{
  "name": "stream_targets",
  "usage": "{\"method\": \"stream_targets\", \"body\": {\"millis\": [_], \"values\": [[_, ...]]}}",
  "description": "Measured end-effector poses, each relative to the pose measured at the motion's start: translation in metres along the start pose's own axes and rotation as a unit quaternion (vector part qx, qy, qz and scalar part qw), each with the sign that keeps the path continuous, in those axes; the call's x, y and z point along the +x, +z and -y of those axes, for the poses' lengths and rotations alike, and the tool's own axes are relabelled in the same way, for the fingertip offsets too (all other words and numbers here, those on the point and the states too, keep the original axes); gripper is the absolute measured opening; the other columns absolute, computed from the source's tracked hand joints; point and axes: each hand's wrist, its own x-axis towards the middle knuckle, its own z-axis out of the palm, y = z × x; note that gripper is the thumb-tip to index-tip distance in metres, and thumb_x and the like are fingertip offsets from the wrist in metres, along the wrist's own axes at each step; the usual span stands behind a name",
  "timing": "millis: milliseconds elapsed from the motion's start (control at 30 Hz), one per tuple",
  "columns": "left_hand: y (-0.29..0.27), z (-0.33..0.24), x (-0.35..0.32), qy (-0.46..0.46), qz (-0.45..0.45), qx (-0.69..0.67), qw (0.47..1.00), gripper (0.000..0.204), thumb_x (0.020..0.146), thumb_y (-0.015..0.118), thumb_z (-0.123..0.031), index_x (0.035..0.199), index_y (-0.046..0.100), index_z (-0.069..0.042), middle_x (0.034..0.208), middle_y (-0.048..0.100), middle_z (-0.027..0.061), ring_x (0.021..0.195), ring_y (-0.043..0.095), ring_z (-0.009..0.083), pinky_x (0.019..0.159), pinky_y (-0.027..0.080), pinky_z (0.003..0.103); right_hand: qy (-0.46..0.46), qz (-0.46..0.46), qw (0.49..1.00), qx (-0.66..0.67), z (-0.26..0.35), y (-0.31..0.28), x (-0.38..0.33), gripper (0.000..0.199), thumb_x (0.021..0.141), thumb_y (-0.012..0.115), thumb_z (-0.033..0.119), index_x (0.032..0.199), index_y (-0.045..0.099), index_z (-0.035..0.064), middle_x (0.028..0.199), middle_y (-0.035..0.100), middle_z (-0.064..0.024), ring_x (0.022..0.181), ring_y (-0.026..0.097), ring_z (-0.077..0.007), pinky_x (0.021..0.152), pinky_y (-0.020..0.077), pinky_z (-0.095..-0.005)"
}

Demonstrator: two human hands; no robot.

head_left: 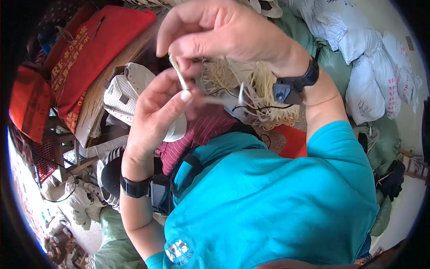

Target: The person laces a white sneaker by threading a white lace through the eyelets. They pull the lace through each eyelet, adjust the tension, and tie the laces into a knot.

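Note:
A cream shoelace (pixel 178 71) runs between my two hands in front of my chest. My left hand (pixel 154 105) is closed, its thumb and fingers pinching the lace low down. Above it, my right hand (pixel 210 33) curls inward with thumb and fingers at the lace's upper end; motion smears the fingertips a little. A blurred pale strand trails right from my left hand toward a bunch of cream laces (pixel 266 96). Below my left hand a rounded white shoe part (pixel 177 130) shows over maroon striped cloth (pixel 197 143). Behind the left wrist sits a white mesh shoe (pixel 123 96).
On the left, a red cloth (pixel 103 49) covers part of a wooden table (pixel 96 107), with a red bag (pixel 29 103) beside it. White shoes (pixel 80 201) lie heaped lower left. White sacks (pixel 365 89) and green sacks (pixel 336 69) pile up on the right.

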Motion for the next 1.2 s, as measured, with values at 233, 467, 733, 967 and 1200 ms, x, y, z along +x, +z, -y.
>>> {"method": "stream_targets", "body": {"millis": [233,467,733,967,1200], "values": [[-0.042,0.010,-0.059,0.066,-0.167,-0.010,0.984,0.022,0.101,0.055,-0.018,0.104,0.064,0.002,0.081,0.057,0.0001,0.072,0.047,0.0064,0.068,0.037,0.021,-0.075,-0.311,0.843,-0.432,-0.005,-0.082,-0.029,0.008,0.090,0.061,0.003,0.096,0.066,0.0004,0.082,0.068,-0.0038,0.073,0.063,-0.0135,0.064,0.0510,-0.0251],[-0.066,0.007,-0.079,0.126,-0.173,-0.006,0.977,0.022,0.102,0.049,-0.016,0.109,0.060,0.002,0.089,0.058,0.0049,0.075,0.046,0.0085,0.072,0.037,0.022,-0.006,-0.412,0.767,-0.492,-0.029,-0.161,-0.077,0.011,0.091,0.058,0.004,0.096,0.066,0.0004,0.080,0.069,-0.0067,0.073,0.065,-0.0129,0.065,0.0504,-0.0272],[-0.005,0.008,-0.023,0.140,-0.068,-0.010,0.988,0.065,0.092,0.063,-0.002,0.150,0.033,-0.001,0.139,0.052,0.0124,0.096,0.061,0.0124,0.084,0.051,0.028,-0.039,-0.026,0.984,-0.171,-0.028,0.006,-0.015,0.017,0.093,0.058,0.002,0.107,0.067,0.0023,0.095,0.070,-0.0038,0.092,0.067,-0.0119,0.084,0.0515,-0.0255],[-0.022,0.024,-0.063,-0.055,-0.070,-0.023,0.996,0.023,0.102,0.058,-0.018,0.116,0.066,-0.001,0.082,0.060,-0.0017,0.075,0.049,0.0066,0.067,0.041,0.022,-0.095,-0.185,0.906,-0.368,-0.033,-0.001,-0.009,0.020,0.092,0.060,0.003,0.110,0.068,0.0056,0.089,0.070,-0.0057,0.081,0.066,-0.0118,0.072,0.0508,-0.0251],[-0.038,0.036,-0.091,0.082,-0.150,0.305,0.937,0.016,0.098,0.062,-0.017,0.097,0.073,-0.005,0.081,0.061,0.0031,0.083,0.050,0.0161,0.077,0.040,0.031,-0.068,-0.170,0.655,-0.733,-0.077,-0.026,-0.010,0.017,0.084,0.059,0.005,0.099,0.066,0.0085,0.085,0.067,-0.0078,0.084,0.064,-0.0266,0.075,0.0500,-0.0403]]}}
